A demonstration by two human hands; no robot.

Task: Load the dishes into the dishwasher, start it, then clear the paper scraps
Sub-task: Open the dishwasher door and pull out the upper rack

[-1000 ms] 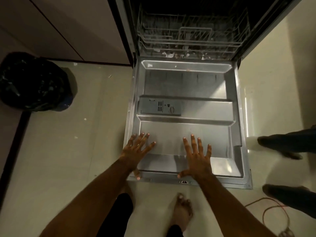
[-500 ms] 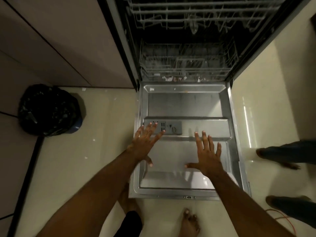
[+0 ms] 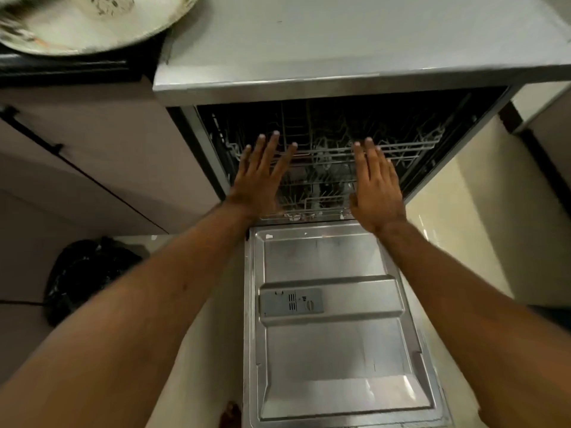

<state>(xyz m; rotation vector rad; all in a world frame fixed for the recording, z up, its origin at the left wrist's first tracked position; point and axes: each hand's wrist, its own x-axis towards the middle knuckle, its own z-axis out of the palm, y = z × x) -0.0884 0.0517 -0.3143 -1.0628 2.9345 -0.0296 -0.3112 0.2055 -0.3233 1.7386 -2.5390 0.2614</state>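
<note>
I see both of my arms reaching out toward the open dishwasher (image 3: 340, 143). My left hand (image 3: 259, 177) is flat and open with the fingers spread, and it holds nothing. It is at about 11 o'clock from the middle of the view, in front of the left side of the opening. My right hand (image 3: 375, 186) is open too, fingers straight and close together, and it is empty. It sits at about 1 o'clock, in front of the right side of the opening. Both hands are up by the front edge of the upper rack (image 3: 401, 148), but I cannot tell if they touch the wires. Under it I can see the lower rack (image 3: 312, 199) between my hands. I cannot see any dishes in the racks. The dishwasher door (image 3: 336, 359) is folded all the way down and lies flat at 6 o'clock, with the little gray soap box (image 3: 292, 301) in its middle. On top of the dishwasher is a gray worktop (image 3: 340, 41). A dirty plate (image 3: 92, 20) is at the 11 o'clock corner, blurry, on a dark surface beside that worktop. A black trash bag (image 3: 83, 273) sits on the floor at 8 o'clock, beside my left arm.
</note>
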